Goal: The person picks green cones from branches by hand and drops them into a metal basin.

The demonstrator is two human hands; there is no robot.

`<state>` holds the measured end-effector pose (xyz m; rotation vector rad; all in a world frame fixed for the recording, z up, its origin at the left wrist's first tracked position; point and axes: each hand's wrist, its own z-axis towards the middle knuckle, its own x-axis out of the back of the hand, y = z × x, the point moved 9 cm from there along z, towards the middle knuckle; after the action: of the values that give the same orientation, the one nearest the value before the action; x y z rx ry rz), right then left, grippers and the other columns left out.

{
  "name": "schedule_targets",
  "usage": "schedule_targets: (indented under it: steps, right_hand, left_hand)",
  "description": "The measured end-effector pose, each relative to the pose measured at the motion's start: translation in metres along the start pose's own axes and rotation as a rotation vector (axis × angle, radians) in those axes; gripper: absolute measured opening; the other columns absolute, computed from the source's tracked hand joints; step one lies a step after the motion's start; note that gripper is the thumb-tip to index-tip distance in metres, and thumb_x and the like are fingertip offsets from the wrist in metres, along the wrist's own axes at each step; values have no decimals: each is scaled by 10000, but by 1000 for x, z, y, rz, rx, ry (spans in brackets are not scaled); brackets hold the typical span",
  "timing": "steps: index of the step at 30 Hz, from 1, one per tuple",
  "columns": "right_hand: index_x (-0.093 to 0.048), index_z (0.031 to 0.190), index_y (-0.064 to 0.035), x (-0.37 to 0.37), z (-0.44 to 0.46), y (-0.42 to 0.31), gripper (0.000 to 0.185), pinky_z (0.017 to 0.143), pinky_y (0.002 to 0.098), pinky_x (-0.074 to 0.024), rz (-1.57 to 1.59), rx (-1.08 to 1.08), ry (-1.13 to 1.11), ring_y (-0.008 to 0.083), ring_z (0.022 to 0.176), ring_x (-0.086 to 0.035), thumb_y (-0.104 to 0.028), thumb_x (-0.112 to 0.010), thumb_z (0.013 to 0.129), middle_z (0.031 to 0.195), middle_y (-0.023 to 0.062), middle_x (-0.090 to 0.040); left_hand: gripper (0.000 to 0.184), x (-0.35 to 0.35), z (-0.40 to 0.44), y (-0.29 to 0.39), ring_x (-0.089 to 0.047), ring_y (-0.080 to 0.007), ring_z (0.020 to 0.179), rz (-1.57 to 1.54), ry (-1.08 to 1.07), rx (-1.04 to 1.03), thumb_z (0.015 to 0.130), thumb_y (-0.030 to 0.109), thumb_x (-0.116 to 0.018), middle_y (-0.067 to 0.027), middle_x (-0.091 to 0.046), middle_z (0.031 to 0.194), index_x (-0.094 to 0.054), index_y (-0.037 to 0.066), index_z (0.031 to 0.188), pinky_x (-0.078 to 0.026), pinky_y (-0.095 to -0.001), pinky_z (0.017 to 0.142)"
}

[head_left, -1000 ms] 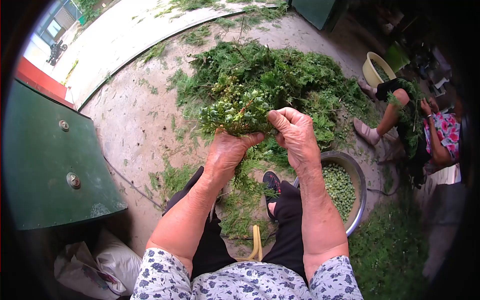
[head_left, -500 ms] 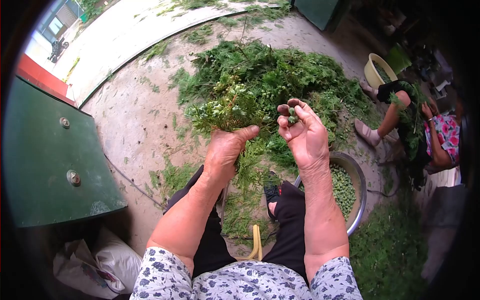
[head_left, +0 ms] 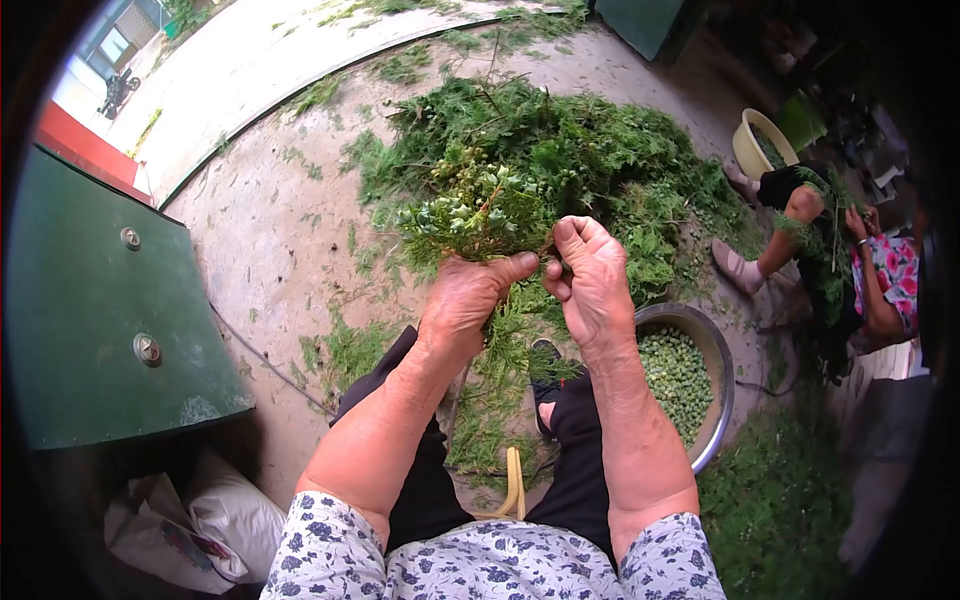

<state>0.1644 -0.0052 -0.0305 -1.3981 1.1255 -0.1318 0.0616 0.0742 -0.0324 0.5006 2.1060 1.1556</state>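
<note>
My left hand (head_left: 462,302) is closed around the stems of a leafy evergreen sprig (head_left: 468,222) with pale green cones among its leaves. Stems and foliage hang below that fist. At the sprig's right side, my right hand (head_left: 596,290) is pinched, thumb against curled fingers, close to my left thumb. Its fingers hide the green cones that showed in them half a second ago. Below and right of this hand stands a metal basin (head_left: 720,365), partly covered by my forearm and holding many green cones (head_left: 675,375).
A heap of evergreen branches (head_left: 590,135) lies on the concrete floor ahead. To the right, a seated person (head_left: 880,280) handles a branch beside a cream basin (head_left: 745,155). A green metal panel (head_left: 90,300) and white sacks (head_left: 235,515) are at left.
My right hand has moved left and down to the sprig, its fingers turning inward and closing. My left hand and the sprig have shifted slightly right.
</note>
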Motion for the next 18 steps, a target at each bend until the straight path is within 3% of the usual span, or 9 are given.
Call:
schedule_targets:
  steps: [2,3,4,6,7,9,11,15,18]
  right_hand:
    - [-493,884,-30,12,3,-19,169,375,171,-327,117,133,58,72,522,-486,-184,-563,881,753,53,-566]
    - [-480,874,-29,21,7,-33,148,391,176,-343,73,174,95,85,543,-497,-157,-555,883,748,71,-569]
    - [-492,885,-27,22,8,-37,137,399,177,-345,67,150,99,83,551,-499,-145,-560,878,741,62,-565]
    - [-503,897,-25,24,10,-36,128,407,179,-348,64,127,103,81,559,-501,-134,-566,872,735,53,-561]
    - [-526,902,-26,14,12,-26,116,414,179,-347,62,46,-17,77,566,-503,-125,-574,865,733,38,-558]
    - [-594,927,-36,-1,7,-14,115,423,183,-335,14,-79,-182,59,569,-496,-124,-591,853,726,-17,-547]
    - [-609,937,-45,-5,2,-7,127,426,178,-333,-56,-141,-177,47,567,-487,-142,-589,857,717,-39,-542]
    - [-610,959,-54,-11,-5,-9,141,429,163,-338,-31,-190,-165,30,569,-474,-149,-588,858,709,-50,-538]
    - [-603,975,-57,-20,-8,-11,146,438,148,-348,-84,-180,-297,18,594,-471,-145,-586,860,761,-44,-538]
  left_hand:
    - [270,4,0,-2,-532,-88,691,44,6,26,706,41,-705,-19,-640,848,-630,20,964,-418,-252,633]
    - [175,5,-2,2,-487,-97,576,55,9,7,707,86,-715,-4,-571,695,-615,31,839,-405,-254,576]
    - [154,6,-5,6,-441,-107,462,68,13,-10,708,131,-726,11,-502,542,-600,41,714,-392,-257,519]
    - [182,3,-9,8,-388,-100,429,63,-31,33,713,162,-723,25,-440,493,-578,62,670,-375,-259,516]
    - [219,0,-11,5,-336,-93,396,54,-76,78,718,193,-721,40,-379,444,-555,82,626,-358,-260,513]
    - [242,-2,-10,2,-310,-86,394,70,-70,108,721,211,-718,49,-350,434,-539,99,605,-346,-259,511]
    - [266,-2,-10,0,-283,-80,392,86,-63,136,724,230,-716,58,-322,424,-522,115,584,-334,-258,509]
    - [240,-5,-10,-5,-268,-71,384,81,-121,198,726,234,-715,69,-322,431,-539,115,615,-340,-257,515]
    - [218,-3,-8,-9,-256,-64,385,73,-134,224,736,240,-705,81,-309,437,-553,108,653,-342,-255,521]
